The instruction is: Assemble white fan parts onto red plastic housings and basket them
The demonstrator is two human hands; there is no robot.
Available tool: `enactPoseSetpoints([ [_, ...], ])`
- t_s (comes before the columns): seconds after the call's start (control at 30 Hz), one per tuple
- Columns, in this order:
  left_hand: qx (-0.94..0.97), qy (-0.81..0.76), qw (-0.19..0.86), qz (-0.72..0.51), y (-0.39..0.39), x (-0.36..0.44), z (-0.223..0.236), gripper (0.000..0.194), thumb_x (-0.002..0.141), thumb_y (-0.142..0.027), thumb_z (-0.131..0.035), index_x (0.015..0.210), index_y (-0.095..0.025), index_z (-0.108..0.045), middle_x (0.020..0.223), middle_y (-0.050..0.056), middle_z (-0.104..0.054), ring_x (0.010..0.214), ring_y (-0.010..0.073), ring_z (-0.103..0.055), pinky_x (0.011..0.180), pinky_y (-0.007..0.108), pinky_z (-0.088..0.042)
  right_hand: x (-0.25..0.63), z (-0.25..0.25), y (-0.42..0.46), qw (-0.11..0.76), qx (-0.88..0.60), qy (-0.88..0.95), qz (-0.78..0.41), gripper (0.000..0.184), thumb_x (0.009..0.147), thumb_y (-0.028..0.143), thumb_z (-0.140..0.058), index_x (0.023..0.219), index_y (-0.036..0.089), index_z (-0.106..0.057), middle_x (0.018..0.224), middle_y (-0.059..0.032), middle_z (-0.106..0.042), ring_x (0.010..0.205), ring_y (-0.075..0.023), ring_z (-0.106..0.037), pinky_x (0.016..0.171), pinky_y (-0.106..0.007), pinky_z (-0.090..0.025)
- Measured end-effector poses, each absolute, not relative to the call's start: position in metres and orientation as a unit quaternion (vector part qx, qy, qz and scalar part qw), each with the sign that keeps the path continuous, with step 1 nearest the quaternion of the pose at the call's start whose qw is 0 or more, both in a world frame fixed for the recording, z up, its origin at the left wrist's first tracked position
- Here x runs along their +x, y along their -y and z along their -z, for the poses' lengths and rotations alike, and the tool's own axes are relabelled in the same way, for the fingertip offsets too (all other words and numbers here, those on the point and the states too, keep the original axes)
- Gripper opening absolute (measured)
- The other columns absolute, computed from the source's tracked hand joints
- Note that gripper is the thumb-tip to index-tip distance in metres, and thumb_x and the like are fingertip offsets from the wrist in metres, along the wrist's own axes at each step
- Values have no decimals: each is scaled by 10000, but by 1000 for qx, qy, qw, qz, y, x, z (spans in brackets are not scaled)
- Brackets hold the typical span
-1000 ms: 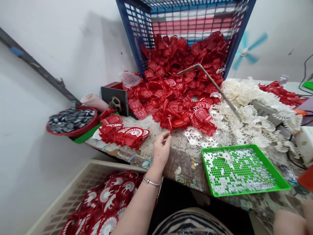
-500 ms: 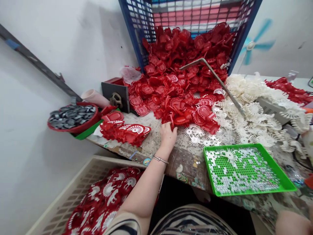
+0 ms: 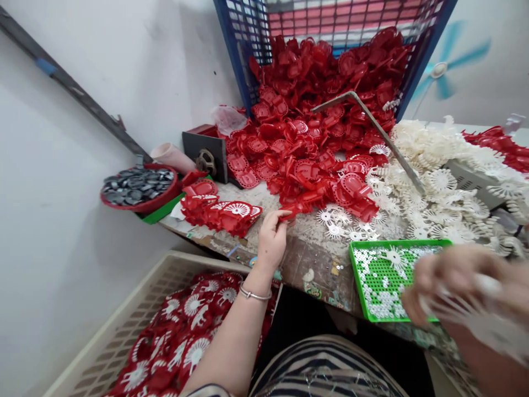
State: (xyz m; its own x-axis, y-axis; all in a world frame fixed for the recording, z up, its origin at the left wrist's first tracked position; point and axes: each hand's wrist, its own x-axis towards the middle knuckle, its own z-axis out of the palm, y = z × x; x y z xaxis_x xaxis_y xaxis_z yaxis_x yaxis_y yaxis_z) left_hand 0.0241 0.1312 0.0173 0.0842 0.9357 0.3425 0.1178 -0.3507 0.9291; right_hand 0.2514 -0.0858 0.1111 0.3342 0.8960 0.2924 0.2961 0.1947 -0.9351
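Observation:
My left hand [image 3: 271,241] is closed on a red plastic piece [image 3: 291,212], pinched between thumb and fingers just in front of the heap of red pieces [image 3: 308,165]. My right hand [image 3: 463,275], smeared by motion, is above the right part of the green tray [image 3: 360,292] with its fingers closed. A white spoked plastic piece [image 3: 483,322] hangs from it, also blurred. Small white rings lie scattered in the tray, along with one white spoked piece [image 3: 394,257]. Between the tray and the red heap lie several loose white spoked pieces [image 3: 336,220].
A blue crate [image 3: 233,60] spills red pieces onto the table. A bent metal bar [image 3: 380,132] juts over them. White pieces [image 3: 438,187] are piled right. A red bowl [image 3: 140,207] of dark parts stands left. Below, a cream basket [image 3: 99,342] holds red-and-white pieces.
My left hand has drawn back slightly from the heap with a red piece. My right hand has risen from the lower right edge to above the tray, carrying a white spoked piece.

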Motion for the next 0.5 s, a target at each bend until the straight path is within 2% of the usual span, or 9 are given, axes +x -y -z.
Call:
enactPoseSetpoints([
  [0.07,643,-394,398,-522,-121,22,-19,185,807,-319,-612,926,-177,-620,968,59,-604,922,181,-619,849,318,-525,233,-117,60,627,-530,454,-345,295,781,605,-626,921,352,-685,1001,-71,-623,812,-249,-606,620,-378,-522],
  [0.1,653,-390,396,-514,-117,22,-20,186,788,-330,-642,891,-177,-622,929,50,-605,905,179,-605,849,311,-506,224,-117,49,623,-545,420,-371,294,750,571,-674,888,312,-685,1014,-69,-616,821,-236,-599,646,-362,-518],
  [0.17,669,-381,398,-499,-108,23,-21,188,799,-364,-637,803,-179,-606,831,28,-588,828,165,-569,813,296,-471,211,-109,34,595,-568,397,-407,322,713,546,-683,843,254,-654,895,-60,-589,744,-199,-547,622,-329,-475],
  [0.27,683,-374,409,-476,-96,29,-23,210,842,-364,-585,730,-189,-555,741,3,-539,753,148,-517,761,281,-431,203,-87,26,539,-596,393,-446,330,761,543,-604,880,236,-600,747,-19,-504,672,-167,-451,613,-306,-401],
  [0.4,699,-357,432,-445,-85,39,-27,100,793,-270,-609,810,-199,-540,796,4,-535,757,147,-518,738,270,-434,204,-60,28,513,-606,391,-466,381,803,599,-546,952,249,-550,710,10,-448,651,-160,-396,599,-291,-346],
  [0.5,725,-326,411,-445,-81,44,-32,143,775,-227,-611,900,-202,-546,922,36,-559,872,173,-544,820,300,-458,211,-49,31,497,-616,405,-457,458,800,671,-503,972,248,-539,730,8,-462,643,-161,-400,574,-289,-332],
])
